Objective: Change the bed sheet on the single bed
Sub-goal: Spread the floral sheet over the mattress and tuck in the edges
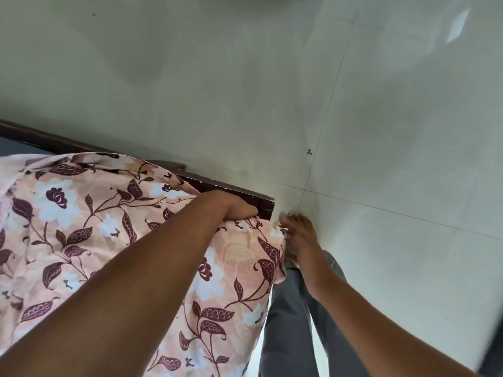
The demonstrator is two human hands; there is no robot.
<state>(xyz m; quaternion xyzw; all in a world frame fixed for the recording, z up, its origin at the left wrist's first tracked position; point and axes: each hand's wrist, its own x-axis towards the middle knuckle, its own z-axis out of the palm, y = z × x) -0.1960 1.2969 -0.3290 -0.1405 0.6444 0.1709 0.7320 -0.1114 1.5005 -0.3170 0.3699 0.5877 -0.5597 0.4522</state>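
I see left hand (234, 206) pushing sheet (81, 213) edge down beside bed frame (236, 190) corner, grip unclear; right hand (296, 235) pinching sheet corner taut for tucking

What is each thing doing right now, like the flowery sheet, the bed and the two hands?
flowery sheet: spread over the bed, rumpled, its corner hanging over the edge.
bed frame: dark wood, corner bare, not covered by the sheet.
left hand: fingers pushed down at the sheet's edge by the frame; grip hidden.
right hand: blurred, at the sheet's hanging corner; grip unclear.
floor: pale tiles, shiny.
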